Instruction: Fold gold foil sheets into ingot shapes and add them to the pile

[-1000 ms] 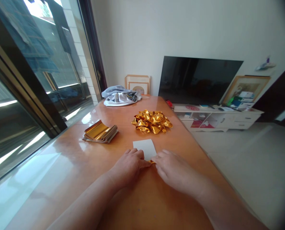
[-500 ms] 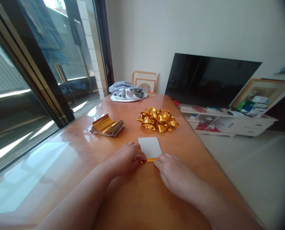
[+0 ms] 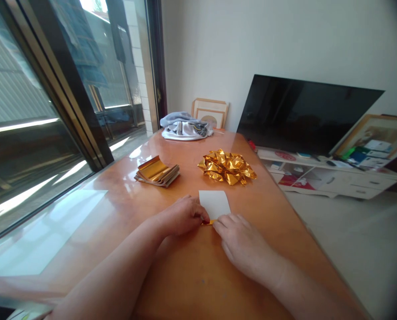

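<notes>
The sheet of paper (image 3: 214, 203) lies flat on the orange surface (image 3: 185, 275), white side up, straight ahead of the person and just beyond both sets of fingers. Its long axis runs away from the person, toward the pile of crumpled gold foil (image 3: 227, 166) farther along the surface. The near short edge of the sheet is turned up into a narrow gold strip (image 3: 210, 222), and that strip runs crosswise, from one hand to the other.

The left hand (image 3: 181, 218) sits at the sheet's near left corner, its fingers curled and pinching or pressing the left end of the strip. The right hand (image 3: 243, 242) sits at the sheet's near right, its fingers extended and laid on the right end of the strip; whether they pinch it or only press it flat cannot be told. Both hands touch the sheet's near edge, and neither is clearly nearer; the rest of the sheet lies free beyond them.

To the left of the sheet and farther off rests a stack of gold sheets (image 3: 157, 171), well apart from the hands. A bundle of grey cloth (image 3: 186, 126) lies at the far end of the surface, beyond the sheet.
</notes>
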The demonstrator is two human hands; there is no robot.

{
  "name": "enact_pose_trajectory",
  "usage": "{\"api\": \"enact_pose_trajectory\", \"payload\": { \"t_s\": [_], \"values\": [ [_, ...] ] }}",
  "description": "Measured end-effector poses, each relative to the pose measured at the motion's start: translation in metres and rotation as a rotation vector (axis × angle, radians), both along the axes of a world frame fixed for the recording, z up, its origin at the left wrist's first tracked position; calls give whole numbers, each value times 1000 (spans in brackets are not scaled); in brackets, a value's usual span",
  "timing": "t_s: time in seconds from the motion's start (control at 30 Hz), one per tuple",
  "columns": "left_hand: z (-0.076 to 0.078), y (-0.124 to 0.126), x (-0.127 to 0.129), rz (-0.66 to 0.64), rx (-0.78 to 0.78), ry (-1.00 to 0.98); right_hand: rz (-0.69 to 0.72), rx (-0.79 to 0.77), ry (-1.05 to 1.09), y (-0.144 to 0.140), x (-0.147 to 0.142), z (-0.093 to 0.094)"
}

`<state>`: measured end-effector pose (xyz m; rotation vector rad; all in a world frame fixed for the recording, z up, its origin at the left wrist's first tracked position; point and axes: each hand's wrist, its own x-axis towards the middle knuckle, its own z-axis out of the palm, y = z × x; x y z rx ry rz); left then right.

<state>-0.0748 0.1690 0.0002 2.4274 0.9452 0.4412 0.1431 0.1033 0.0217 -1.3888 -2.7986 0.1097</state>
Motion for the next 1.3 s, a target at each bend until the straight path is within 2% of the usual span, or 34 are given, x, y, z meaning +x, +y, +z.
{"api": "enact_pose_trajectory", "payload": {
  "t_s": [0.43, 0.73, 0.97, 1.3],
  "values": [
    [-3, 4, -4, 55, -60, 9, 106, 36, 35, -1, -8, -12],
    [-3, 0, -1, 96, -42, 1, 106, -60, 93, 0, -4, -3],
    [-7, 1, -2, 101, -28, 31, 23, -27, 50, -1, 8, 9],
    [-2, 0, 0, 105, -42, 52, -136, 31, -79, 3, 30, 17]
  ]
}}
